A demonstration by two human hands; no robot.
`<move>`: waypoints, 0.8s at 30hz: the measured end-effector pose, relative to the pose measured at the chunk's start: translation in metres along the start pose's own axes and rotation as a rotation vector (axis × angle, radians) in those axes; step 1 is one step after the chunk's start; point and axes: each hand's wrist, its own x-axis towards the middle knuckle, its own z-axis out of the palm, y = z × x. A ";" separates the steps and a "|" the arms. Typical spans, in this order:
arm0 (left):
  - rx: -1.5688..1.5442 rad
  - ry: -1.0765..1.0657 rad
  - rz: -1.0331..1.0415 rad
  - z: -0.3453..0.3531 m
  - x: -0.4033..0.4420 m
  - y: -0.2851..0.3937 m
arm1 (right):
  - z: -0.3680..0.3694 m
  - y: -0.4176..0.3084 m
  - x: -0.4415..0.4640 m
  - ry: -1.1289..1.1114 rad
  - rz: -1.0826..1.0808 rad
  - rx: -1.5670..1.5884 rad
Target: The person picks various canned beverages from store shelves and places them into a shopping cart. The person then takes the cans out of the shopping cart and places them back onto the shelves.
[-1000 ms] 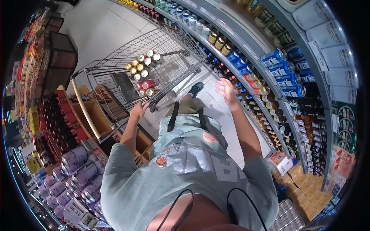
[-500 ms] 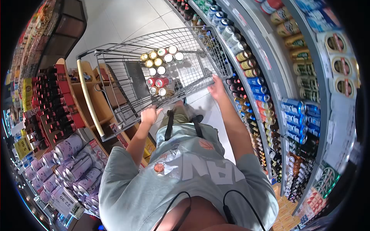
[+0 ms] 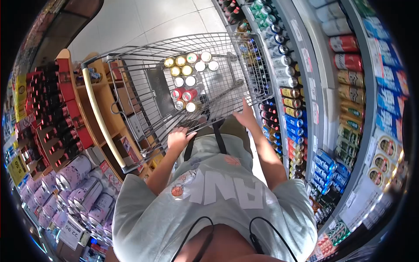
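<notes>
"Grip?"
"Your left hand [image 3: 178, 139] holds the cart [image 3: 158, 92] by its near side; your right hand [image 3: 246, 118] is spread above it — contact, I cannot tell."
"Risk?"
"A sharp swing could topple cans [image 3: 190, 81] standing inside — or strike shelved bottles [image 3: 267, 115] beyond."

Left hand [image 3: 178, 139] is on the near side rim of the cart [image 3: 158, 92], fingers curled over the wire! Right hand [image 3: 245, 118] is farther along that side, thumb and finger apart, contact hard to make out. Inside, cans [image 3: 190, 81] stand clustered, gold, white and red tops showing, beside the black flap. Pale handle [image 3: 97, 115] at left, stocked shelves [image 3: 323, 87] at right!
</notes>
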 end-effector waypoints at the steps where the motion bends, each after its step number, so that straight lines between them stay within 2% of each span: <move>1: -0.017 0.012 0.005 -0.003 0.002 -0.001 | 0.017 0.010 0.006 0.062 -0.083 -0.326; 4: -0.069 0.112 0.041 -0.007 0.009 -0.007 | 0.010 -0.052 0.005 0.145 -0.173 -0.559; 5: -0.078 0.135 0.050 -0.010 0.011 -0.008 | 0.018 -0.046 0.023 0.244 -0.326 -0.454; 8: -0.140 0.119 -0.013 -0.013 0.017 -0.009 | 0.023 -0.062 0.089 0.270 -0.502 -0.122; 10: -0.194 0.048 -0.064 -0.017 0.028 -0.013 | 0.024 -0.083 0.132 0.262 -0.512 -0.062; 12: -0.105 -0.011 0.007 -0.032 0.052 -0.017 | 0.035 -0.095 0.176 0.249 -0.420 -0.137; 15: -0.124 0.165 0.034 -0.052 0.115 -0.006 | 0.057 -0.098 0.234 0.270 -0.509 -0.088; 16: -0.139 0.242 0.067 -0.058 0.143 -0.003 | 0.063 -0.102 0.248 0.219 -0.452 -0.095; 19: -0.060 0.293 0.107 -0.068 0.231 0.001 | 0.072 -0.119 0.271 0.118 -0.315 -0.138; 22: 0.008 0.302 0.137 -0.050 0.304 -0.006 | 0.091 -0.108 0.291 0.143 -0.300 -0.066; 24: 0.082 0.321 0.165 -0.035 0.338 -0.009 | 0.093 -0.108 0.293 0.224 -0.371 -0.049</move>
